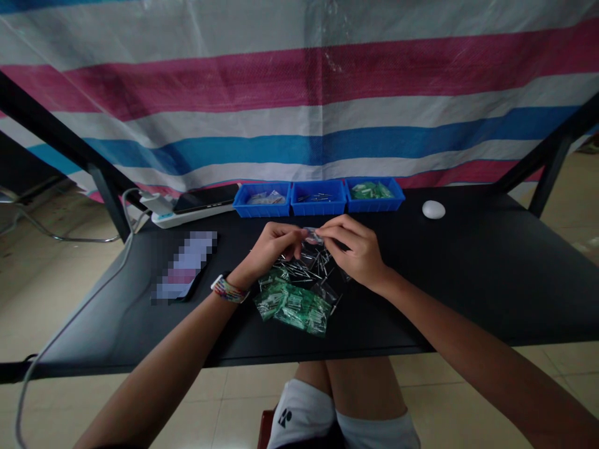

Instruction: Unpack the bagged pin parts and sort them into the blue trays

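Between my two hands is a small clear plastic bag (312, 236), pinched at its left side by my left hand (277, 244) and at its right by my right hand (354, 248). What the bag contains is too small to make out. Just below the fingers lies a loose heap of thin metal pins (304, 269) on the black table. Nearer the front edge, several green plastic packets (294, 307) with pale pieces inside overlap one another. My left wrist has a multicoloured band on it.
Three blue bins stand in a row at the back: the left bin (238, 206) with clear packets, the middle bin (319, 207) with metal pins, the right bin (374, 206) with green packets. A white mouse-like object (433, 209), power strip (196, 216) and blurred phone-like object (187, 268) sit around.
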### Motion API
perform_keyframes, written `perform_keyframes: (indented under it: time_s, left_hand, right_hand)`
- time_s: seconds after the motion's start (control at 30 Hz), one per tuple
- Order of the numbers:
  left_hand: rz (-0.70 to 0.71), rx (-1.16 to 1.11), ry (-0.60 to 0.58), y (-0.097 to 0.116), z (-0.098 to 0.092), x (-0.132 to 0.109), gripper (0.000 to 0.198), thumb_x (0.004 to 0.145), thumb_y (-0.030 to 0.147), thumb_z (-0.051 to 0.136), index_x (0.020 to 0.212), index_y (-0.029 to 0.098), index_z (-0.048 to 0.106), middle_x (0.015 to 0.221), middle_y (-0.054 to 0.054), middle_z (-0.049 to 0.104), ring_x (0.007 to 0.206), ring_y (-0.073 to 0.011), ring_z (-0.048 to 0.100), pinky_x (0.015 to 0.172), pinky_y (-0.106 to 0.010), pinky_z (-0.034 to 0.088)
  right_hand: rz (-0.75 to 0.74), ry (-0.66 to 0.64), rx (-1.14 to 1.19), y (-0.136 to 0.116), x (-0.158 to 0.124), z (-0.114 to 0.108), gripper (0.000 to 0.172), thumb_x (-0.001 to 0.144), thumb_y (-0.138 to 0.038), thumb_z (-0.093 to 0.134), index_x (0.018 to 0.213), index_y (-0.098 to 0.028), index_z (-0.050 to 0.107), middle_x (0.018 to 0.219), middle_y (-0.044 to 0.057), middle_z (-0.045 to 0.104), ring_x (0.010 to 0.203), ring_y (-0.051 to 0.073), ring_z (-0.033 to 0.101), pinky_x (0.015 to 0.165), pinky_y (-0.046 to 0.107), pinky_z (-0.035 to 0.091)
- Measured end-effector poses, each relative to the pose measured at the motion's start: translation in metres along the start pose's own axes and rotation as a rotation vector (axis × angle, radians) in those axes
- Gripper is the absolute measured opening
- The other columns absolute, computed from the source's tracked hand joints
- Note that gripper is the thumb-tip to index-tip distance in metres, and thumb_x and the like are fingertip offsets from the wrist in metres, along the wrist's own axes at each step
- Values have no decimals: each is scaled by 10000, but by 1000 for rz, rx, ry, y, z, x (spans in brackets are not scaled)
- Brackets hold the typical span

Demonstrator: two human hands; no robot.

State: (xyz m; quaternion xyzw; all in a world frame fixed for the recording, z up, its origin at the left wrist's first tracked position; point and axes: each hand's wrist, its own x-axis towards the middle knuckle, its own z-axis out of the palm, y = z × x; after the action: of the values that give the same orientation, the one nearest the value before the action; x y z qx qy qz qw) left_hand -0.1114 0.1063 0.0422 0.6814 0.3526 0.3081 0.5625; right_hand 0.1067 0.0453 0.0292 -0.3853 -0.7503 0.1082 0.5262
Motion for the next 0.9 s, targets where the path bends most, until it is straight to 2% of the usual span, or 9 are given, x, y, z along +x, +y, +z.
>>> perform_keyframes:
  time_s: [0.13, 0.27, 0.33, 0.43, 0.53, 0.67, 0.73, 0.83, 0.9]
  left_hand:
    - [42, -27, 21, -2, 1, 1, 365, 903, 468, 759, 741, 141, 757, 706, -54, 748, 519, -99, 561, 513, -229, 405]
    - [75, 12, 64, -1, 1, 1, 437, 905, 550, 765, 753, 141, 747, 736, -64, 759, 530, -102, 583, 525, -229, 436]
    - [97, 35, 73, -1, 1, 1, 470, 902, 593, 763, 776, 141, 745, 765, -74, 774, 528, -104, 589, 529, -233, 453]
    - [123, 57, 67, -1, 3, 0, 483, 908, 614, 759, 808, 141, 752, 802, -85, 789, 547, -115, 612, 550, -242, 485]
    - [128, 61, 62, 1, 6, -1, 464, 918, 599, 756, 821, 145, 762, 798, -77, 788, 571, -122, 636, 561, -242, 496]
    - [112, 40, 74, 2, 8, -2, 436, 913, 578, 761, 831, 150, 758, 756, -55, 770, 582, -127, 645, 565, -245, 493]
    - [93, 44, 88, 0, 8, -1, 450, 929, 568, 736, 748, 156, 731, 647, -33, 716, 537, -118, 601, 537, -245, 451]
    - [91, -29, 107, -4, 6, 0, 634, 1000, 578, 611, 503, 188, 553, 423, 3, 508, 415, -90, 437, 473, -260, 332]
    - [92, -105, 111, -7, 4, 1, 701, 1027, 592, 534, 444, 207, 475, 366, 10, 404, 378, -89, 376, 457, -279, 289]
  right_hand:
    - [42, 51, 55, 0, -1, 5, 257, 1007, -155, 621, 1170, -307, 750, 1122, 65, 719, 968, 222, 725, 844, 394, 620]
    - [264, 142, 227, 1, -1, 10, 317, 1009, -301, 642, 1324, -288, 609, 1179, 72, 698, 877, 186, 717, 745, 345, 632]
    - [388, 150, 366, 2, 0, 10, 278, 1012, -402, 646, 1251, -270, 593, 1043, 41, 698, 769, 161, 707, 665, 309, 614]
    - [515, 79, 523, 3, 2, 10, 285, 967, -501, 707, 1047, -246, 608, 837, -11, 668, 612, 129, 657, 564, 278, 561]
    - [562, 6, 577, 4, 4, 11, 351, 892, -529, 797, 894, -230, 612, 739, -23, 656, 570, 128, 639, 550, 282, 549]
    - [557, 7, 593, 5, 6, 13, 370, 866, -544, 822, 864, -226, 634, 685, -27, 658, 561, 138, 647, 564, 295, 558]
    - [552, 15, 592, 6, 6, 13, 375, 863, -549, 829, 863, -222, 645, 670, -26, 661, 556, 141, 651, 570, 298, 558]
    - [548, 23, 601, 6, 7, 13, 375, 865, -544, 837, 851, -220, 649, 653, -27, 656, 547, 139, 650, 571, 294, 546]
    - [539, 30, 590, 6, 6, 13, 368, 867, -534, 841, 848, -221, 648, 662, -28, 653, 551, 137, 648, 573, 291, 541]
